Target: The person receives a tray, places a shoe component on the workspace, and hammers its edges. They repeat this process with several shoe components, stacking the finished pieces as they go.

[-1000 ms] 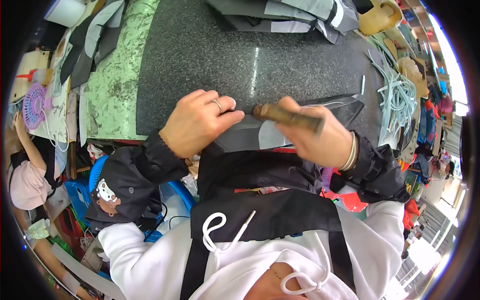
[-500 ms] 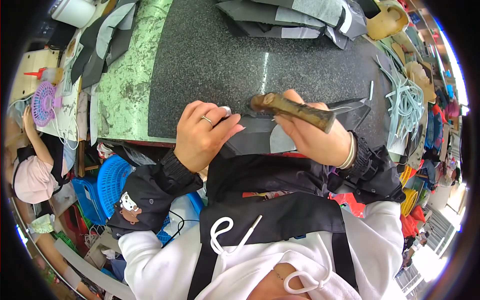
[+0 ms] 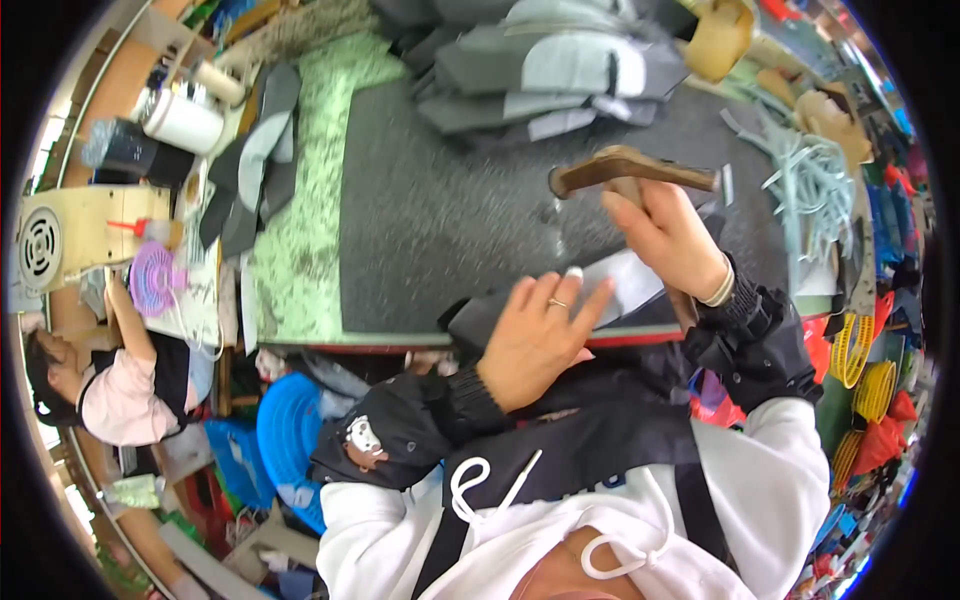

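Note:
My right hand (image 3: pixel 672 235) grips the wooden handle of a hammer (image 3: pixel 625 170), whose brown head is raised above the dark stone slab (image 3: pixel 440 220). My left hand (image 3: pixel 540 335), with a ring on one finger, lies flat with its fingers spread on a dark and grey flat cut piece (image 3: pixel 610 290) at the slab's near edge. The hammer head hangs over the far end of that piece, apart from it.
A pile of grey cut pieces (image 3: pixel 540 65) lies at the far side of the slab. A green mat (image 3: pixel 300 230) borders the slab on the left. Pale cords (image 3: pixel 815 180) lie at the right. Another person (image 3: pixel 110 380) sits at lower left near a blue basket (image 3: pixel 290 430).
The hammer has been lifted from low over the piece to well above the slab. My left hand has slid right and flattened on the piece. The view has shifted.

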A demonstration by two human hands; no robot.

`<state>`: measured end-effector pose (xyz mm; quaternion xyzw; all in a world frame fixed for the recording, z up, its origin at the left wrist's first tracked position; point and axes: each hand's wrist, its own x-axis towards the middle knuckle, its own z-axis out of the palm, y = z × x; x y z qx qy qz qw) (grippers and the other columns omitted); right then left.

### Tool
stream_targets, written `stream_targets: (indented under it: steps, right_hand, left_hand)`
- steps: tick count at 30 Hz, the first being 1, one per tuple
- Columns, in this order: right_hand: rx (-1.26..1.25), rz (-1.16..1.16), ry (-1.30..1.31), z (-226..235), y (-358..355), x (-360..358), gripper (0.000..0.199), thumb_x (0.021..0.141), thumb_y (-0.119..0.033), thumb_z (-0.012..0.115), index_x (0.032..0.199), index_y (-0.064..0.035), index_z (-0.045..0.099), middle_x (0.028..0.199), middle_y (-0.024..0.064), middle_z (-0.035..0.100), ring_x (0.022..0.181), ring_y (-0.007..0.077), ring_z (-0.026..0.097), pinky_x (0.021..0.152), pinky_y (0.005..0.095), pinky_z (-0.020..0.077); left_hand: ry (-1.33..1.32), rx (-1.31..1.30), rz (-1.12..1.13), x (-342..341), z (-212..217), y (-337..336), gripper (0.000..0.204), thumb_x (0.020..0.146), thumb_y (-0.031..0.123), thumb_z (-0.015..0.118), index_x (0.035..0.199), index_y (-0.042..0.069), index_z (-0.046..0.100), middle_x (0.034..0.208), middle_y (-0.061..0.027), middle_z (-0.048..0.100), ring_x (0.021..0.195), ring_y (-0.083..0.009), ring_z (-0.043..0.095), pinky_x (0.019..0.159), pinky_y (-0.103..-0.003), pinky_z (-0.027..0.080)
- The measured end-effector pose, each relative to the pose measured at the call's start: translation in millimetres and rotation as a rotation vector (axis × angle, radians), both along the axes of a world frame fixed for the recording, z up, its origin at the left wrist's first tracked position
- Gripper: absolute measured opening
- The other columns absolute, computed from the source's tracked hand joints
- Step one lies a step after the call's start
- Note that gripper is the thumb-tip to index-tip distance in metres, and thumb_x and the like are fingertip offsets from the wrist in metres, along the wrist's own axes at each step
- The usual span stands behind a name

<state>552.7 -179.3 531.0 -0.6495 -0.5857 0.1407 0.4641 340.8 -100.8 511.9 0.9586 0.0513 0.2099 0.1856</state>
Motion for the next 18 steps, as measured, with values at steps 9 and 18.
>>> stream_targets:
  steps: [9, 18]
  right_hand:
    - [-0.06, -0.631, 0.445, 50.0, -124.6, 86.3, 0.014, 0.1, -0.022, 0.052, 0.106, -0.0092, 0.05, 0.067, -0.0072, 0.04, 0.048, 0.0015, 0.035, 0.04, 0.0187, 0.0283]
    - [0.037, -0.141, -0.16, 52.4, 26.2, 155.3, 0.021, 0.094, -0.021, 0.059, 0.102, -0.0019, 0.06, 0.071, 0.0025, 0.057, 0.058, 0.0157, 0.055, 0.051, 0.0309, 0.0434]
  left_hand:
    - [-0.437, 0.497, 0.645, -25.3, 64.6, 180.4, 0.035, 0.088, 0.002, 0.061, 0.122, 0.006, 0.063, 0.105, -0.0159, 0.069, 0.093, -0.0325, 0.067, 0.079, -0.037, 0.053]
    - [-0.233, 0.353, 0.138, 160.7, 65.8, 147.8, 0.053, 0.079, 0.043, 0.074, 0.107, 0.0, 0.062, 0.102, -0.0162, 0.064, 0.097, -0.0335, 0.061, 0.084, -0.041, 0.049]
